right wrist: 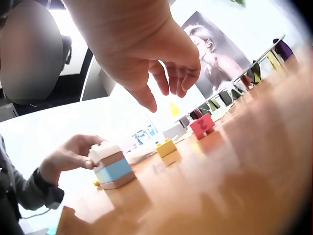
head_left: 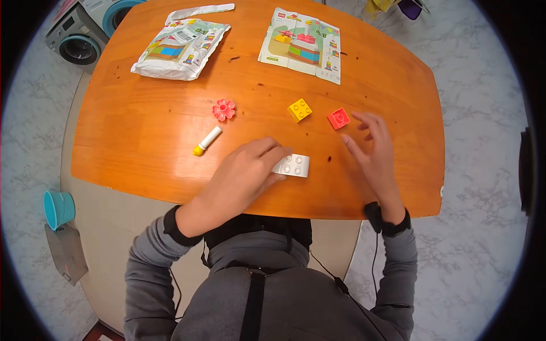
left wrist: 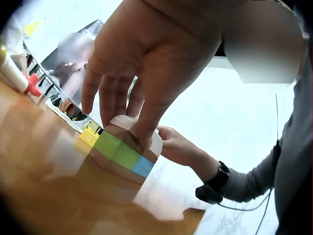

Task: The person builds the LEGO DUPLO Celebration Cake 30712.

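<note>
My left hand (head_left: 242,170) pinches the white studded brick (head_left: 297,166) on top of a small stack of toy building bricks, thumb on one side and fingers on the other. Under the white brick, the stack (right wrist: 115,170) shows brown, blue and brown layers in the right wrist view; a green brick (left wrist: 113,151) sits beside the blue in the left wrist view. My right hand (head_left: 375,149) hovers, fingers loosely bent and holding nothing, beside a red brick (head_left: 339,119). That brick bears a numeral in the right wrist view. Left of it sits a yellow brick (head_left: 300,110).
A pink flower piece (head_left: 223,109) and a white candle piece with a yellow tip (head_left: 208,140) lie left on the wooden table (head_left: 136,125). Farther back are a printed bag (head_left: 181,48), a torn strip (head_left: 202,10) and an unfolded picture sheet (head_left: 301,45).
</note>
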A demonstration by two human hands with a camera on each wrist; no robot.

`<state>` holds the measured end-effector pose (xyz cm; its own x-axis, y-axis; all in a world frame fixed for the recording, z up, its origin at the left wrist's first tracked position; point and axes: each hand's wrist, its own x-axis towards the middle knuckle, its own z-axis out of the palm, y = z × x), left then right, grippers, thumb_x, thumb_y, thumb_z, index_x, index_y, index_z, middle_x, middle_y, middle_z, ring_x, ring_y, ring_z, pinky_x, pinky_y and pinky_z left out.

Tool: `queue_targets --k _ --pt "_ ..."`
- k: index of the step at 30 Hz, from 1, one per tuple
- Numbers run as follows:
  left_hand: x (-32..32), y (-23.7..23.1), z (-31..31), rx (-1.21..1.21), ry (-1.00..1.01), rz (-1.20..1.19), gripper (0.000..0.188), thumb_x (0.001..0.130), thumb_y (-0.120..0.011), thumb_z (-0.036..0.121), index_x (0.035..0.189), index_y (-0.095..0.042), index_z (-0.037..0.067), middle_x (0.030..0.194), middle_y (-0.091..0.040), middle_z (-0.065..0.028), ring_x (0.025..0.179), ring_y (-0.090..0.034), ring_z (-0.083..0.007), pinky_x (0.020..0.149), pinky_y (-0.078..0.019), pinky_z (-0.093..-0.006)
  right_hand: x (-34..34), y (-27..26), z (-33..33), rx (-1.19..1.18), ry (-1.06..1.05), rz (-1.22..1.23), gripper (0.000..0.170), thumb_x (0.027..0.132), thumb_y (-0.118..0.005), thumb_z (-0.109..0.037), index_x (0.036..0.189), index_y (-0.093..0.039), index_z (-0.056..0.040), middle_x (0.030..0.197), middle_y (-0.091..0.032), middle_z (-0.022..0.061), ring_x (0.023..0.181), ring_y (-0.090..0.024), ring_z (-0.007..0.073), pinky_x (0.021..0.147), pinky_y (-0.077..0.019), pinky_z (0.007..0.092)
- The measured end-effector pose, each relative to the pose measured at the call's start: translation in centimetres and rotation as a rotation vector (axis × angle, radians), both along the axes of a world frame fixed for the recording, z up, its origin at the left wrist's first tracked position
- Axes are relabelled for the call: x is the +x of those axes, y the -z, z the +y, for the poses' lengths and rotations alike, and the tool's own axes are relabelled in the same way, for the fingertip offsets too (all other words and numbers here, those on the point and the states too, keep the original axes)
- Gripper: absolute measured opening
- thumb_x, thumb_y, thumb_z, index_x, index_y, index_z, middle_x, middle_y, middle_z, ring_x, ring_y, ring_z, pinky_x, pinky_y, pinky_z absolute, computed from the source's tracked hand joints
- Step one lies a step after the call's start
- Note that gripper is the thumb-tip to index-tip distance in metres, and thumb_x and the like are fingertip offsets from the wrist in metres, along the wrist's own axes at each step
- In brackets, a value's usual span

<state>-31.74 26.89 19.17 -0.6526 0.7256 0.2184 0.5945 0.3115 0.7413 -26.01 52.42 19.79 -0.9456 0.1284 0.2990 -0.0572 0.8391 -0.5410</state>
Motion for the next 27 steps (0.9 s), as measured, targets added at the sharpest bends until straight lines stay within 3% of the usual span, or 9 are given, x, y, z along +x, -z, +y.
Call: queue_targets --k 2,6,8,9,11,12,14,20,27 --pt "-0.7 -0.7 -0.1 -0.150 0.067 0.145 0.033 0.073 -0.069 0.006 0.104 -0.058 0.001 0.094 -0.056 -0.0130 0.083 -0.059 -0.0318 0.070 -0.0483 -0.0378 -1.6 1.6 1.3 0.200 -0.062 0.027 0.044 0.076 -0.071 -0.013 0.114 -0.053 -0.0014 0.106 -0.053 0.0137 0.088 -0.055 0.0256 0.078 -0.0470 0.0326" --pt "-3.0 -1.3 0.5 -0.368 0.066 0.246 0.031 0.074 -0.067 0.005 0.102 -0.057 0.001 0.092 -0.056 -0.0144 0.084 -0.059 -0.0331 0.069 -0.0485 -0.0386 -3.4 3.6 1.5 0.250 -0.079 -0.050 0.046 0.076 -0.072 -0.015 0.114 -0.051 -0.0006 0.106 -0.052 0.0146 0.092 -0.056 0.0265 0.078 -0.0477 0.0321" --pt "-4.7 -1.1 1.1 -0.341 0.053 0.225 0.030 0.071 -0.069 0.004 0.099 -0.059 0.000 0.090 -0.059 -0.0161 0.084 -0.060 -0.0340 0.071 -0.0488 -0.0393 -4.5 3.3 1.8 -0.097 -0.047 -0.209 0.043 0.080 -0.070 -0.019 0.113 -0.051 0.0001 0.102 -0.055 0.0125 0.088 -0.058 0.0224 0.075 -0.0485 0.0300" --pt "-5.5 -1.2 1.3 -0.336 0.052 0.237 0.030 0.071 -0.069 0.004 0.099 -0.059 0.000 0.090 -0.059 -0.0161 0.084 -0.060 -0.0340 0.071 -0.0488 -0.0393 -4.8 2.9 1.8 -0.092 -0.046 -0.197 0.043 0.080 -0.070 -0.019 0.113 -0.051 0.0001 0.102 -0.055 0.0125 0.088 -0.058 0.0224 0.075 -0.0485 0.0300" --pt "-6.8 -1.4 1.9 -0.299 0.111 0.189 0.031 0.067 -0.072 0.004 0.096 -0.061 -0.001 0.089 -0.063 -0.0177 0.086 -0.061 -0.0342 0.074 -0.0492 -0.0395 -5.0 1.6 1.6 -0.600 -0.114 -0.301 0.037 0.088 -0.064 -0.026 0.112 -0.052 -0.0016 0.096 -0.058 0.0085 0.079 -0.060 0.0151 0.070 -0.0489 0.0257" --pt "-7.3 -1.5 2.3 -0.293 0.115 0.202 0.031 0.067 -0.072 0.004 0.096 -0.061 -0.001 0.089 -0.063 -0.0177 0.086 -0.061 -0.0342 0.074 -0.0492 -0.0395 -4.9 0.8 1.4 -0.594 -0.111 -0.289 0.037 0.088 -0.064 -0.026 0.112 -0.052 -0.0016 0.096 -0.058 0.0085 0.079 -0.060 0.0151 0.070 -0.0489 0.0257" --pt "-7.8 -1.3 3.0 -0.290 0.115 0.126 0.034 0.062 -0.076 0.006 0.093 -0.063 -0.001 0.090 -0.065 -0.0184 0.088 -0.062 -0.0341 0.077 -0.0496 -0.0386 -4.6 -0.3 0.9 -0.945 -0.092 -0.460 0.027 0.095 -0.051 -0.029 0.113 -0.052 -0.0077 0.090 -0.059 0.0031 0.074 -0.057 0.0080 0.067 -0.0464 0.0212" --pt "-7.8 -0.3 3.2 -0.234 0.062 0.132 0.041 0.059 -0.080 0.008 0.097 -0.066 0.001 0.091 -0.066 -0.0180 0.088 -0.064 -0.0315 0.078 -0.0505 -0.0355 -5.3 -1.1 -0.5 -0.853 -0.162 -0.534 0.035 0.098 -0.040 -0.042 0.097 -0.049 -0.0081 0.065 -0.058 0.0005 0.051 -0.047 0.0032 0.049 -0.0383 0.0174" --pt "-7.7 -0.2 3.1 -0.200 0.015 0.020 0.044 0.057 -0.082 0.008 0.097 -0.066 0.000 0.092 -0.068 -0.0166 0.087 -0.065 -0.0283 0.080 -0.0509 -0.0338 -5.0 -3.1 -3.3 -0.788 -0.275 -0.671 0.039 0.097 -0.040 -0.043 0.084 -0.051 -0.0083 0.063 -0.056 0.0008 0.050 -0.044 0.0046 0.048 -0.0355 0.0166"
